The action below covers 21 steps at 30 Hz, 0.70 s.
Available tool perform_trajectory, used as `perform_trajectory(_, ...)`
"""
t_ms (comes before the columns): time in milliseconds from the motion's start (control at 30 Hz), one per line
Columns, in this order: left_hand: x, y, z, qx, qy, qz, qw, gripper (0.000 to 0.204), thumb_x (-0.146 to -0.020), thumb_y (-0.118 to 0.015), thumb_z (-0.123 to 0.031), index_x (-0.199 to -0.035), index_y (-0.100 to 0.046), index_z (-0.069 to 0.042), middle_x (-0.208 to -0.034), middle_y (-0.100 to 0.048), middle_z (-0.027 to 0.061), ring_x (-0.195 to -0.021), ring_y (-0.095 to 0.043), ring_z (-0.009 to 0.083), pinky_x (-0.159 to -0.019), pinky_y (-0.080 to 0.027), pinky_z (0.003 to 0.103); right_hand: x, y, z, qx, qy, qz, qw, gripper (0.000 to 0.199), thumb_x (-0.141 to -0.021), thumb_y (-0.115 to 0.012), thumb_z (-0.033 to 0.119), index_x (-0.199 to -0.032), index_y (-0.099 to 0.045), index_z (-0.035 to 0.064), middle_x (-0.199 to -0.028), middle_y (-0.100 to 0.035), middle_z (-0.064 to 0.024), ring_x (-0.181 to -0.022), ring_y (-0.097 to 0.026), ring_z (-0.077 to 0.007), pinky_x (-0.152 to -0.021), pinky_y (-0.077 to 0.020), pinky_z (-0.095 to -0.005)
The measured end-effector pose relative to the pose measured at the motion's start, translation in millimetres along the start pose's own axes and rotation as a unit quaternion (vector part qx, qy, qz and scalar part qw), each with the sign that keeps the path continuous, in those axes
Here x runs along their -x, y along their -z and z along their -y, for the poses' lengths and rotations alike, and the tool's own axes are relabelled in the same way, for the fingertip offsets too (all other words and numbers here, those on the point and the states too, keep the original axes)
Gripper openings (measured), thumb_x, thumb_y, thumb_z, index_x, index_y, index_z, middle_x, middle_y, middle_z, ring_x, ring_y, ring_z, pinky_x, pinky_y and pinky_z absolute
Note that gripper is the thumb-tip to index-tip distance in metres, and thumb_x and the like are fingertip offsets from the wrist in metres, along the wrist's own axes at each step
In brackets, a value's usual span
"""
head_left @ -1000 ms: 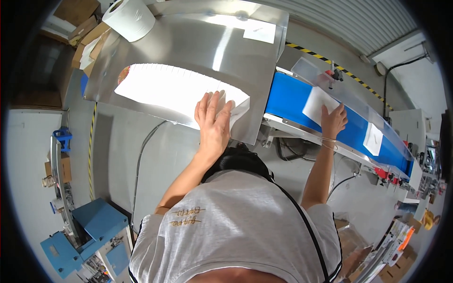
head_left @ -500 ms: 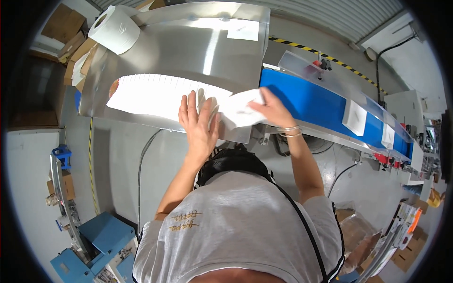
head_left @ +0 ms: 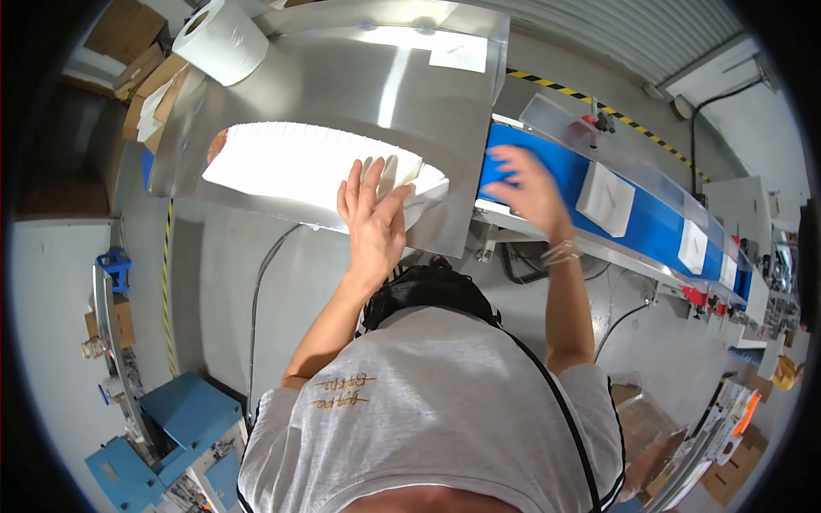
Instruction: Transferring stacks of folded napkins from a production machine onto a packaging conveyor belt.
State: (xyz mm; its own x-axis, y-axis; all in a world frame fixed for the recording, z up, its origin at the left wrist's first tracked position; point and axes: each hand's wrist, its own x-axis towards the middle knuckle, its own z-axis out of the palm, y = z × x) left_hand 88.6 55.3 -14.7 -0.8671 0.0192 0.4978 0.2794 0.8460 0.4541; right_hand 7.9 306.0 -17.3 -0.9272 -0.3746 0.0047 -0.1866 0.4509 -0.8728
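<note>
A long row of overlapping white sheets or flat packets (head_left: pixel 282 167) lies fanned out on a shiny metal table. My left hand (head_left: pixel 374 229) rests on its right end, fingers stretched out. There the last pieces stand slightly lifted and curled. Over the near end of a blue conveyor belt (head_left: pixel 547 158) hovers my right hand (head_left: pixel 532 192), blurred, its fingers apart and nothing in them. Just right of it, a white packet (head_left: pixel 607 200) lies on the belt. Farther along are a second white packet (head_left: pixel 694 246) and a third (head_left: pixel 728 271).
The metal table (head_left: pixel 333 77) carries a large white roll (head_left: pixel 224 47) at its far left and a white paper (head_left: pixel 458 53) at the back. A clear guard (head_left: pixel 556 120) runs along the belt's far side. Cardboard boxes (head_left: pixel 128 38) stand at the far left.
My right hand has let go of a white piece and moved right, over the belt. One more white packet lies on the belt, and those there have shifted away along it.
</note>
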Motion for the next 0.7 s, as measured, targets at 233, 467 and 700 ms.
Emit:
perform_trajectory(233,-7,12,-3,0.005,0.023,0.043,0.999,0.035,-0.074,-0.068,-0.011,-0.109,-0.065,-0.01,-0.146,-0.026,0.0217,-0.136,-0.018,0.0431,-0.107,-0.014,0.056,-29,-53,-16,-0.002,0.114,0.089,0.989,0.043,-0.08,-0.07,0.016,-0.118,-0.052,0.0043,-0.118,-0.054,-0.0084,-0.105,-0.053,-0.0172,-0.088,-0.045,-0.0305)
perform_trajectory(467,-2,4,13,-0.007,0.026,-0.023,0.999,0.031,-0.077,-0.064,0.003,-0.106,-0.066,-0.005,-0.133,-0.045,0.0178,-0.124,-0.037,0.0414,-0.1,-0.035,0.049,18,27,-136,0.045,-0.054,-0.246,0.967,0.047,-0.086,-0.064,0.034,-0.112,-0.053,-0.0044,-0.1,-0.065,-0.0164,-0.087,-0.063,-0.0237,-0.078,-0.0478,-0.0371)
perform_trajectory(700,-2,3,17,-0.017,0.0,-0.019,1.0,0.027,-0.076,-0.065,0.002,-0.101,-0.068,-0.008,-0.133,-0.046,0.0161,-0.126,-0.036,0.0399,-0.102,-0.032,0.05,14,28,-60,0.349,-0.013,-0.313,0.883,0.055,-0.072,-0.075,0.02,-0.118,-0.052,0.0028,-0.112,-0.058,-0.0184,-0.099,-0.055,-0.0356,-0.086,-0.0436,-0.042)
